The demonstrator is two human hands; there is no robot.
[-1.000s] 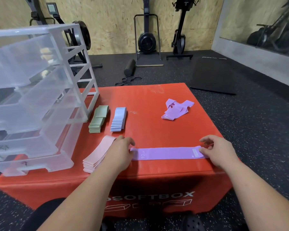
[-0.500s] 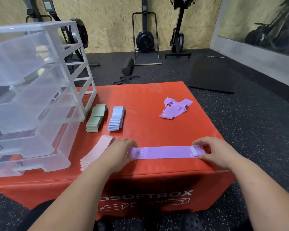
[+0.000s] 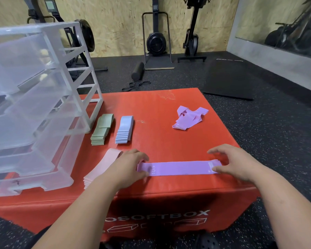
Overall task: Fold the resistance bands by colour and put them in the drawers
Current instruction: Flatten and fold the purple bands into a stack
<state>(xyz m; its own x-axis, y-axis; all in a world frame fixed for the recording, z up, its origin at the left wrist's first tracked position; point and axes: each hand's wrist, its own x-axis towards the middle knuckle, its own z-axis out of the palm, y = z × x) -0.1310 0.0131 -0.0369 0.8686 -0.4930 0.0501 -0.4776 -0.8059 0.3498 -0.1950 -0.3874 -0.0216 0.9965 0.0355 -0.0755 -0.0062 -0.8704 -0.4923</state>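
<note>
Purple band (image 3: pixel 180 168), flat ribbed fabric strip, on textured red box (image 3: pixel 160 139)

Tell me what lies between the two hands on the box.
In the head view, the purple band lies flat on the red box, spanning from the left hand to the right hand.

Purple band (image 3: pixel 180 168) ends under left hand (image 3: pixel 127 168), right hand (image 3: pixel 235 162) (grip unclear); pink stack (image 3: pixel 106 162) half hidden; drawer unit (image 3: pixel 34 126) cropped left.

The purple band (image 3: pixel 178 168) reads "10 LB" near its left end. The red box (image 3: pixel 160 203) shows "OSOFTBOX" on its front, the start hidden. Dark marks on the drawers (image 3: pixel 16 182) are unreadable.
</note>
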